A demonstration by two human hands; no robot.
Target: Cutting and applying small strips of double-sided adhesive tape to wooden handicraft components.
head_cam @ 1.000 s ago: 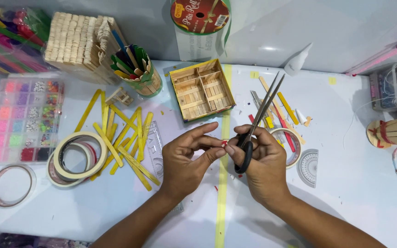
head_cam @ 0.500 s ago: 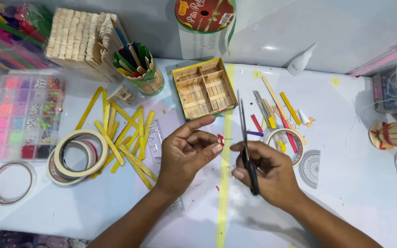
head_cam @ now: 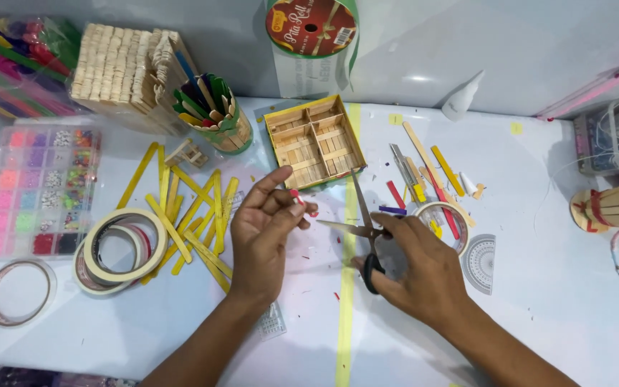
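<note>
One round red-and-green ribbon roll (head_cam: 312, 27) upright behind the partitioned wooden box (head_cam: 314, 141).

You get bright, even overhead light; glare sits on the glossy wall (head_cam: 424, 75), soft shadows fall under your hands, and edges bend slightly.

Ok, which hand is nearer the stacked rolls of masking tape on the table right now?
Left. The left hand hovers just beside the masking tape rolls, across the yellow sticks. The right hand, holding scissors, sits farther off.
</note>
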